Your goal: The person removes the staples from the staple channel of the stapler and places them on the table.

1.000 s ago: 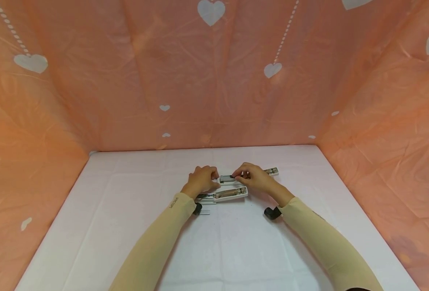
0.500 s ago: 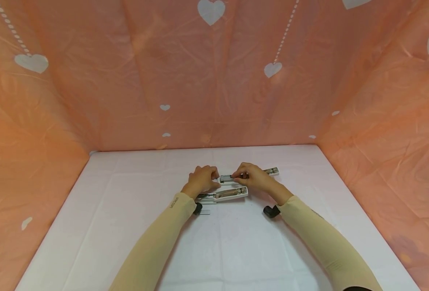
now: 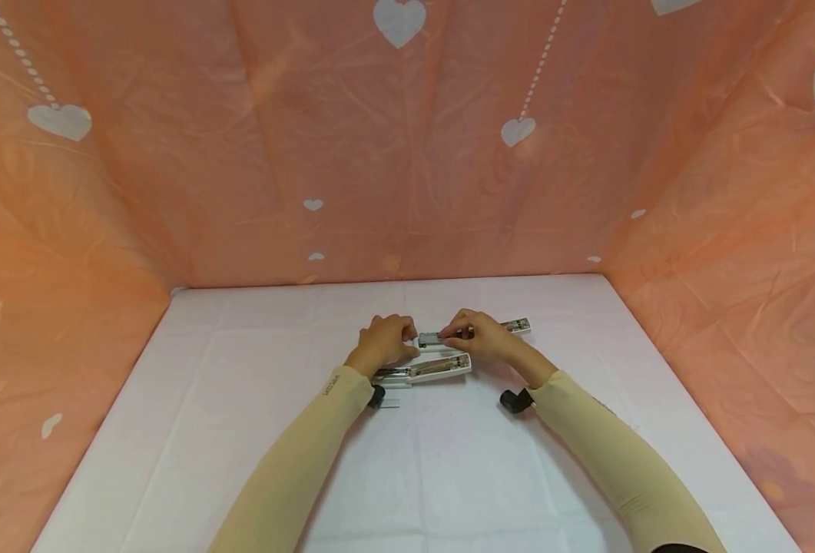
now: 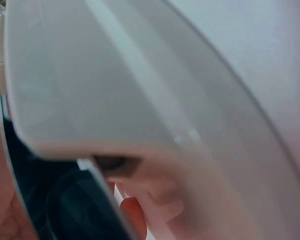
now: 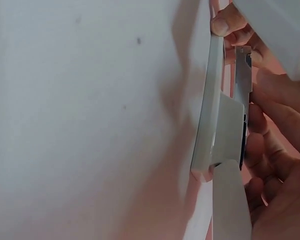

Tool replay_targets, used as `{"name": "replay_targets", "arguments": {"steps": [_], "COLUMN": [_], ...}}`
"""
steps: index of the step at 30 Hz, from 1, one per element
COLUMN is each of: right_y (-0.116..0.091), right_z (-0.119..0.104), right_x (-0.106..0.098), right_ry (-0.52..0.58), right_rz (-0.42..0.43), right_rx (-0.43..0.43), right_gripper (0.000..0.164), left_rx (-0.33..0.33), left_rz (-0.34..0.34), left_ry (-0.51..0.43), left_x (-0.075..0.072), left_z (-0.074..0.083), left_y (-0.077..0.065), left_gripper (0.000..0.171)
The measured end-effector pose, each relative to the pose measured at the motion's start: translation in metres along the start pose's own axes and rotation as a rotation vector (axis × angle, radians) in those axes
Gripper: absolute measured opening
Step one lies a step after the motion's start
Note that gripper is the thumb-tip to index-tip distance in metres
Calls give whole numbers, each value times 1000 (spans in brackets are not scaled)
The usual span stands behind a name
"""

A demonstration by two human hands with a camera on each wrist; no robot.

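Two white staplers lie opened out on the table. At the front end of the far stapler, my left hand grips the base with thumb and fingers. My right hand has its fingers curled on the metal staple channel at the middle of that same stapler. In the right wrist view the white base shows side-on, with the channel beside the right fingers. The near stapler lies just below the hands, its front end hidden by the left wrist. It seems to fill the left wrist view, blurred.
A thin strip, perhaps staples, lies on the white tabletop beside the left wrist. Black wrist cameras sit on both sleeves. An orange curtain with pale hearts closes off the back and sides.
My right fingers have shifted very slightly along the far stapler's channel. The left hand and the near stapler have stayed in place.
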State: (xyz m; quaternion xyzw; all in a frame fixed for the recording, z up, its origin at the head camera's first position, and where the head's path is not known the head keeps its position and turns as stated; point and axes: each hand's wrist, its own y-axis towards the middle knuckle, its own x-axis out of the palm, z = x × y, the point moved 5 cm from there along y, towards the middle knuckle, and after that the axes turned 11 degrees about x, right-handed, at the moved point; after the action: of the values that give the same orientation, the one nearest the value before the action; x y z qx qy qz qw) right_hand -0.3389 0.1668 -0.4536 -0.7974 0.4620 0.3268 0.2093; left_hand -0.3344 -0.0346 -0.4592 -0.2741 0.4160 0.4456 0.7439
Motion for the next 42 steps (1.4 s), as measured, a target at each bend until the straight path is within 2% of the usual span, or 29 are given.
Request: {"name": "replay_targets", "arguments": {"steps": [9,16,22,30,42], "right_y": [0,1,7,12,15], "right_z": [0,0,-1,0,-7], "right_x": [-1,-2,1,6,5], "right_ry": [22,9,38,61,73], "right_rz": [14,67,78,83,113], "right_rx": [-3,31,63,43,37], "right_gripper": [17,13,13,10,8], "left_rx": [-7,0,-2,0,11], "left_rz": [-3,-4,-1,-2,8], "left_ry": [-2,0,-4,7,7], "left_x": [0,0,-3,2,0], "left_z": [0,2,2,0,0], "left_y": [0,-1,-2,0,-1], "left_gripper": [22,22,22,23,22]}}
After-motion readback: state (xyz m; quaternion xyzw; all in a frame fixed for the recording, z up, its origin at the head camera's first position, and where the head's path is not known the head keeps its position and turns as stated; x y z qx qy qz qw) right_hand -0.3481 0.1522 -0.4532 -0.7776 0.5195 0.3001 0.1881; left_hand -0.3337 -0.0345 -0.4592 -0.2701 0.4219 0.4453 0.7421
